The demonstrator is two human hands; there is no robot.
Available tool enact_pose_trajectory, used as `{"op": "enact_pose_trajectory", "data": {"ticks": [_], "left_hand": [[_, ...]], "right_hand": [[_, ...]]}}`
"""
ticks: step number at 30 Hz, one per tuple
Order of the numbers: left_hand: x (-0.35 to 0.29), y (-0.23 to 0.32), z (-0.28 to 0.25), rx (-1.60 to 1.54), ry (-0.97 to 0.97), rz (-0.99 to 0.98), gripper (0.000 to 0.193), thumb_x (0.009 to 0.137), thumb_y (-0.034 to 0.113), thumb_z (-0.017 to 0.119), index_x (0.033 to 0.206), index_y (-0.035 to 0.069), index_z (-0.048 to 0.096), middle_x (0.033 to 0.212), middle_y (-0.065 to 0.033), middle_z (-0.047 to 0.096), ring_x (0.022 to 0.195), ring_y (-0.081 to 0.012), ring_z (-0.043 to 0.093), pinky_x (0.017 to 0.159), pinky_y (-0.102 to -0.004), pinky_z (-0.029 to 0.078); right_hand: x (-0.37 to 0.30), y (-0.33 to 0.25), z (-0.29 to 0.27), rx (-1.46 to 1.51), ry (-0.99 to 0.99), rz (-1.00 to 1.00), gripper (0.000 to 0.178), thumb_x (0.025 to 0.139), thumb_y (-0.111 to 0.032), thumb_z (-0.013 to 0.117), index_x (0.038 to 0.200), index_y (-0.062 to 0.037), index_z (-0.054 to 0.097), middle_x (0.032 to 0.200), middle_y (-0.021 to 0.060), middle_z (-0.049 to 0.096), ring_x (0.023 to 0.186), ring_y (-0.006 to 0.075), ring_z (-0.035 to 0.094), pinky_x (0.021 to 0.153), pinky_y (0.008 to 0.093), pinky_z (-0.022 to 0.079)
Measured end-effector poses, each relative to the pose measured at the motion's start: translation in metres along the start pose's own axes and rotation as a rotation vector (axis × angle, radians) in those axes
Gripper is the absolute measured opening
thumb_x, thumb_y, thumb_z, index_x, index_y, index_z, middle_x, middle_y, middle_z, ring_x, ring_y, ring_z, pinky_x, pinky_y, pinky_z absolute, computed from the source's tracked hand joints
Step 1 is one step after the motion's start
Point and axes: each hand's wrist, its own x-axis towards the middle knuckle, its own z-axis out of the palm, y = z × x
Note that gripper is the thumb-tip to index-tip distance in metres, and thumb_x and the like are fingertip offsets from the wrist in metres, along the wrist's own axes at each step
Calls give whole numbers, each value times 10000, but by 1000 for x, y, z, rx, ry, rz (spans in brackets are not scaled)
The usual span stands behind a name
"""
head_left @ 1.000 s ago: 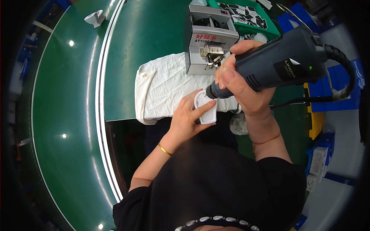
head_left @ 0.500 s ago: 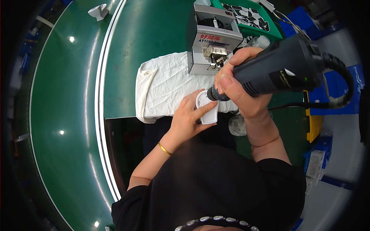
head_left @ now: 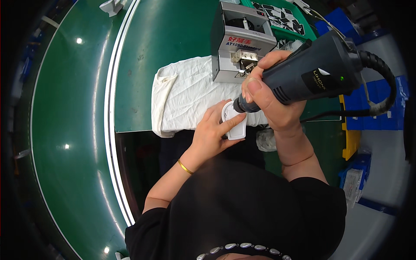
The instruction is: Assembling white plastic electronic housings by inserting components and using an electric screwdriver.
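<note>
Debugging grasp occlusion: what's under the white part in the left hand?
The left hand grips it from the left; white cloth shows beyond its far edge. The white part hides its underside and anything directly beneath.

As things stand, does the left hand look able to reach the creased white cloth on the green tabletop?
Probably yes: nothing visible stands between the left hand and the white cloth, though holding the small white round-ended part likely limits its grasp.

From here I read a workshop: corded dark-grey plastic power tool (head_left: 310,73) in the right hand (head_left: 276,104), boxy grey metal machine (head_left: 238,45) beyond it, blue plastic bins (head_left: 396,95) to the hand's right.
</note>
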Motion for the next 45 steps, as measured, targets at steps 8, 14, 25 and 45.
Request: {"op": "enact_pose_trajectory", "data": {"ticks": [8, 14, 25, 45], "left_hand": [[2, 0, 2, 49, -19, -8, 651, 611, 213, 850, 1229, 214, 645, 1310, -202, 510, 1184, -390, 510, 952, -437, 464], [-1, 2, 7, 25, 63, -24, 661, 633, 226, 839, 1259, 257, 629, 1393, -190, 449, 1260, -401, 449, 1006, -457, 425], [8, 30, -47, 307, -358, 173, 393, 729, 85, 686, 1101, 207, 655, 1396, -92, 477, 1318, -350, 412, 1068, -514, 364], [-32, -194, -249, 649, 872, -811, 408, 765, 299, 746, 1033, 0, 672, 968, -189, 692, 940, -340, 648, 828, -416, 500]], "right_hand": [[-1, 9, -11, 65, -31, -30, 407, 844, 45, 599, 1209, 28, 420, 746, 109, 573, 623, 155, 559, 635, 351, 499], [-12, 13, -100, 398, 554, 79, 441, 898, -117, 655, 1288, -63, 455, 814, 87, 580, 731, 169, 585, 651, 358, 490], [-88, 161, -283, -66, 938, 665, 513, 730, -59, 778, 1140, -11, 474, 831, 89, 585, 691, 193, 589, 591, 348, 514], [-81, 200, -285, -523, 1062, 266, 475, 879, -192, 715, 1283, -9, 545, 1126, 117, 601, 962, 173, 563, 853, 288, 462]]}}
